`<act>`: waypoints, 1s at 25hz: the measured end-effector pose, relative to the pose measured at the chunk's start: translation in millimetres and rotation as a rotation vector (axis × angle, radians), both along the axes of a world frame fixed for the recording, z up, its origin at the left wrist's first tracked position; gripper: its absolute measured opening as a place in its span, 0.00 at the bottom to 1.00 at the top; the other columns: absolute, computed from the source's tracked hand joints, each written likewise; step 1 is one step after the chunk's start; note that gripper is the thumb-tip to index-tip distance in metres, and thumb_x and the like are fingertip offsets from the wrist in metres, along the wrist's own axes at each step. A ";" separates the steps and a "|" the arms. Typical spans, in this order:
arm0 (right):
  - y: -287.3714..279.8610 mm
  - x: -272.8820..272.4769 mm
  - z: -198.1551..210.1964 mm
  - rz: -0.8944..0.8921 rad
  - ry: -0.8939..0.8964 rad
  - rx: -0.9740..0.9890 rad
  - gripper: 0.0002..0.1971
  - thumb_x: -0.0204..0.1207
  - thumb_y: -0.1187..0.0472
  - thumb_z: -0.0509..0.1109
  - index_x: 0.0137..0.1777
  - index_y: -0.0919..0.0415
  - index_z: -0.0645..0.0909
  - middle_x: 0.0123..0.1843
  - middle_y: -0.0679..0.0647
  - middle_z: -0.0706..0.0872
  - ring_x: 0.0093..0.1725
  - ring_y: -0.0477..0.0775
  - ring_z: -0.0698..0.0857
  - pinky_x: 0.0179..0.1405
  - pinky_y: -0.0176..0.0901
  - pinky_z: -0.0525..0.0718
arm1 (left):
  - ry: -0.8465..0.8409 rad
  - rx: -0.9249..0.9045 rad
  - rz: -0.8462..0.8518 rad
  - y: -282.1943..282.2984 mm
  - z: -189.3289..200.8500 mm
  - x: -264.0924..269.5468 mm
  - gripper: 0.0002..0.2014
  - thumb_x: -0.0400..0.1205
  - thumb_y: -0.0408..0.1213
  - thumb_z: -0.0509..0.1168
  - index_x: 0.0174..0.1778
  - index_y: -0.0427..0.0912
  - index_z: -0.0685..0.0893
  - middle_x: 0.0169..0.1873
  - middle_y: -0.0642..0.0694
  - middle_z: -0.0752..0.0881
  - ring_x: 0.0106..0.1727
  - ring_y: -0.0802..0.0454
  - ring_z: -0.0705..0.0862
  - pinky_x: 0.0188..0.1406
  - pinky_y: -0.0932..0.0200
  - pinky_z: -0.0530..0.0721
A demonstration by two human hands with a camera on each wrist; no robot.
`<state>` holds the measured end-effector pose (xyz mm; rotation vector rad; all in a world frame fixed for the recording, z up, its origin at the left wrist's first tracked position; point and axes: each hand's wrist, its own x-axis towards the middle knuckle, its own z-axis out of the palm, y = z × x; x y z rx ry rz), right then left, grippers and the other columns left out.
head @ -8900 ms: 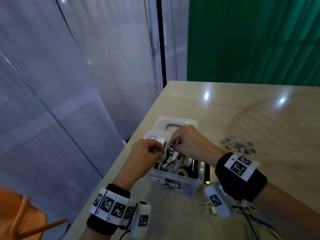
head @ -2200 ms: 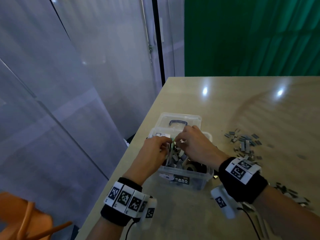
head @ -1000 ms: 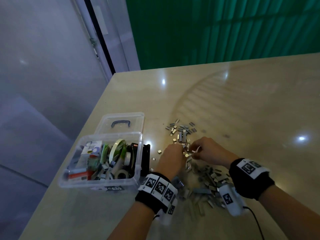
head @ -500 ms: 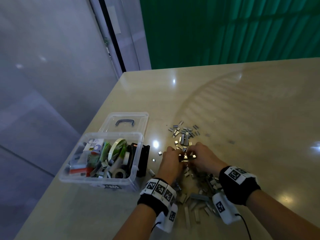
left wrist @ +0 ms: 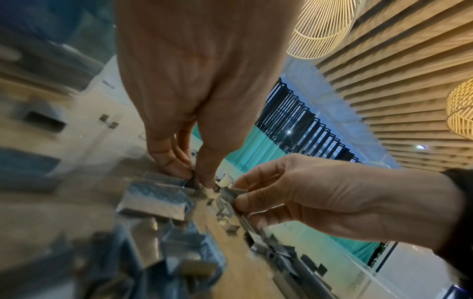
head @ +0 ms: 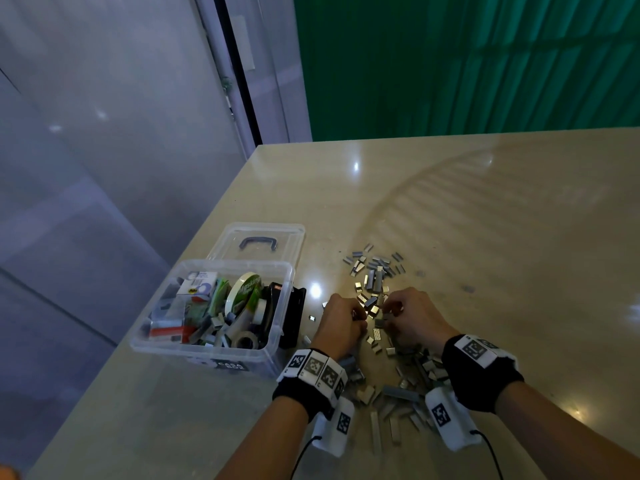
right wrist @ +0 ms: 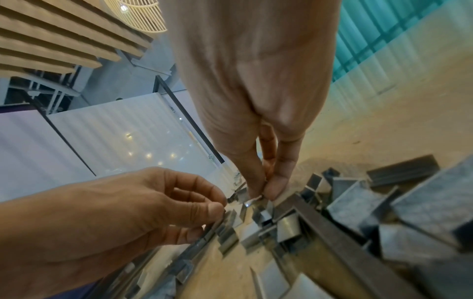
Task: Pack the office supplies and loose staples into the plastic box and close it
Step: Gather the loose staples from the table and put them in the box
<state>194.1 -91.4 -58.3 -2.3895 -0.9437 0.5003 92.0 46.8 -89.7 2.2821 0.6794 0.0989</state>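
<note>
Both hands pinch staple strips from the pile at lower centre of the tabletop (head: 485,209)

Left hand (head: 341,320) and right hand (head: 414,317) each nip small staples (head: 375,271): light, stiff, slippery, likely brittle; best taken by their flat sides. The plastic box (head: 277,337) sits open at left

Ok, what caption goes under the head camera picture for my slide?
Left hand and right hand pinch loose staples on the table beside the open plastic box.

Loose staples (head: 375,271) litter the surface (head: 502,220) right of the open plastic box (head: 211,344) (already crowded with supplies); beyond and rightward the surface lies bare.
</note>
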 end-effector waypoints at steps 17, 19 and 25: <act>3.8 -4.4 2.6 -0.017 -0.043 -0.002 0.03 0.76 0.60 0.78 0.44 0.59 0.92 0.42 0.52 0.88 0.42 0.48 0.85 0.40 0.38 0.80 | 0.086 0.072 0.006 1.9 9.1 -14.2 0.09 0.78 0.40 0.72 0.47 0.38 0.86 0.49 0.41 0.85 0.52 0.44 0.85 0.53 0.46 0.87; 6.0 -3.5 -0.4 -0.054 -0.032 -0.010 0.03 0.77 0.62 0.78 0.42 0.57 0.91 0.43 0.53 0.89 0.42 0.48 0.85 0.40 0.36 0.79 | 0.086 0.092 -0.002 2.4 9.4 -13.1 0.06 0.80 0.38 0.70 0.48 0.38 0.87 0.49 0.41 0.86 0.52 0.44 0.85 0.54 0.45 0.87; 9.2 -3.2 -2.6 -0.076 -0.031 -0.017 0.04 0.78 0.60 0.77 0.42 0.54 0.90 0.41 0.50 0.87 0.39 0.42 0.83 0.32 0.28 0.71 | 0.046 0.115 -0.013 5.0 11.4 -12.4 0.06 0.84 0.34 0.65 0.51 0.38 0.87 0.49 0.42 0.87 0.52 0.46 0.86 0.53 0.50 0.87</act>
